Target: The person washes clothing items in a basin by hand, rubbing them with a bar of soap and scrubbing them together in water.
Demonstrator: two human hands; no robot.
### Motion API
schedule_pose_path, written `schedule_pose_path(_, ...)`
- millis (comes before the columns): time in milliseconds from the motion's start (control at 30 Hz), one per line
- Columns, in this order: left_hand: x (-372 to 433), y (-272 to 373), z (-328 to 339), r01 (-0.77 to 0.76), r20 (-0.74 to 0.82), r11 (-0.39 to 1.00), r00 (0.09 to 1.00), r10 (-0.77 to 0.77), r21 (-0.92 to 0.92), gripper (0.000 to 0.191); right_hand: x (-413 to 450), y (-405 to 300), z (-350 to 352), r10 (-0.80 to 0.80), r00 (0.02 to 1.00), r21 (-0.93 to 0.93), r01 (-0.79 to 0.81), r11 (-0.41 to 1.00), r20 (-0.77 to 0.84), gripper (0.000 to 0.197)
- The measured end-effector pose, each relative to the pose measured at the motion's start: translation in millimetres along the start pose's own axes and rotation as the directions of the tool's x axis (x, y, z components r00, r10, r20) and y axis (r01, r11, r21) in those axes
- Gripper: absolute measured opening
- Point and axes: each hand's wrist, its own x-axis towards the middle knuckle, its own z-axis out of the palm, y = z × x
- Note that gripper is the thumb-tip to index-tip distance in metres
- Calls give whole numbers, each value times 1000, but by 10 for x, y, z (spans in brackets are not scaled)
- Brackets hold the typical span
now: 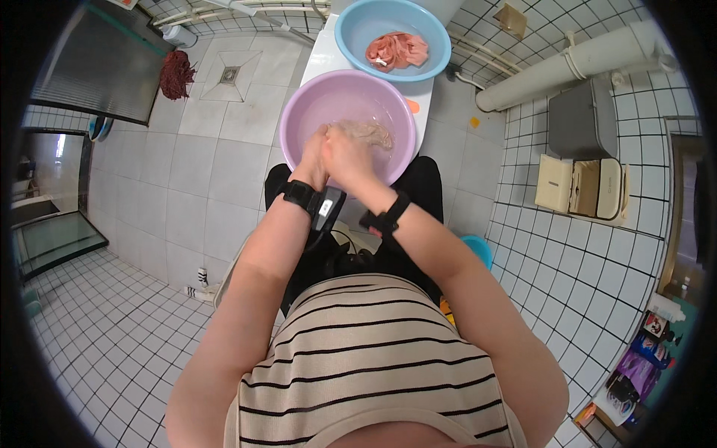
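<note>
Over the near half of a pink plastic basin (291, 126), my left hand (315, 159) and my right hand (346, 154) are pressed together. A thin, pale beige cloth (369, 133) trails from them into the water towards the right. Both hands appear closed on its bunched end, though the fingers are partly hidden. Black bands circle both wrists, the left one with a dark device. Behind, a light blue basin (347, 42) holds water and a salmon-pink cloth (396, 50). The two basins stand on a white surface (322, 56).
An orange object (413, 106) lies beside the pink basin. A grey bin (582, 123) and an opened cream box (582, 187) are at the right wall, near a thick white pipe (577, 64). A dark red mop head (176, 75) rests by a floor drain (228, 75).
</note>
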Motion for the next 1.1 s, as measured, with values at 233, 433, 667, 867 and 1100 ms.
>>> schedule_pose_path(233,27,-76,133,-74,33,989,996,79,-125,27,499,725,19,126,992,49,-126,991,2,28)
schedule_pose_path(433,-49,-36,-126,-251,-178,933,961,210,-257,29,355,694,-123,318,841,858,-496,134,437,25)
schedule_pose_path(667,-102,-236,55,-187,-145,980,974,176,-67,31,-105,166,83,-178,956,240,233,942,-232,11)
schedule_pose_path(867,31,-161,-49,-124,-144,992,982,118,-36,39,68,152,34,31,999,302,-18,953,-35,10)
schedule_pose_path(1100,82,-163,14,-127,-67,981,991,119,-148,32,363,505,-104,137,988,257,-114,960,-73,19)
